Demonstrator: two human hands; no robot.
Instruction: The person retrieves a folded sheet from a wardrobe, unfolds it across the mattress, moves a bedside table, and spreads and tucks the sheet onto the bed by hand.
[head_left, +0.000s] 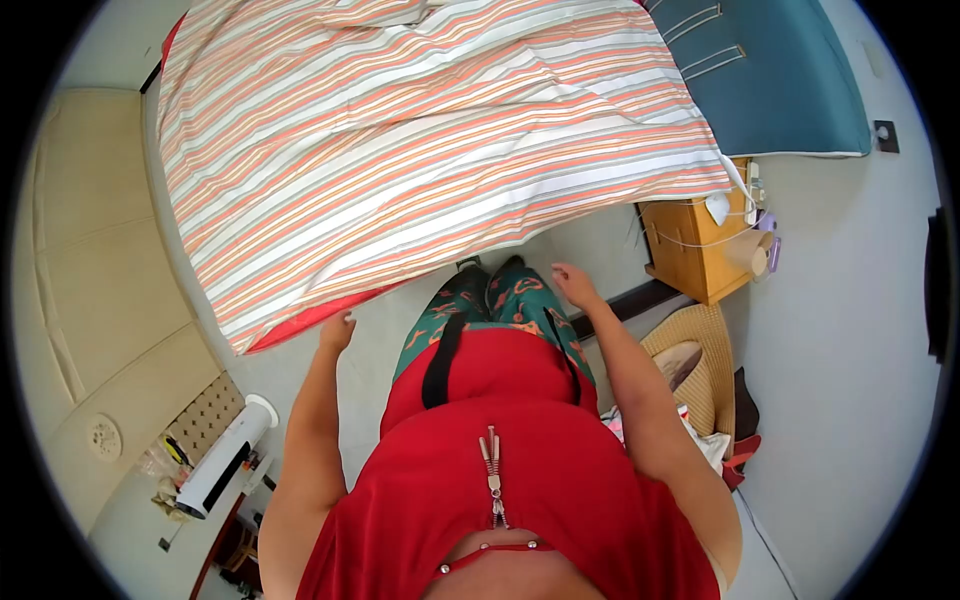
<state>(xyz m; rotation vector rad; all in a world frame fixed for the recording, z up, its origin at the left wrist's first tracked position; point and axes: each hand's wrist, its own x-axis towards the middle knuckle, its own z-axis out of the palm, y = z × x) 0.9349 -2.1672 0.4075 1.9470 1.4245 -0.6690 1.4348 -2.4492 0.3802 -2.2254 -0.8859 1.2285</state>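
While both hands hang apart from the striped sheet (pixel 450 150), I judge its near edge and a loose cord the likeliest trouble.
The sheet lies just ahead of both hands; a tug by the left hand (pixel 338 330), loosely curled, its grip unclear to me, could drag the red fabric (pixel 310 321) beside it. The right hand (pixel 574 284) has fingers slightly spread, seemingly bare; sweeping outward, it could catch the white cord (pixel 690 244) on the nightstand (pixel 688 270). The sheet's far edge is cut off.
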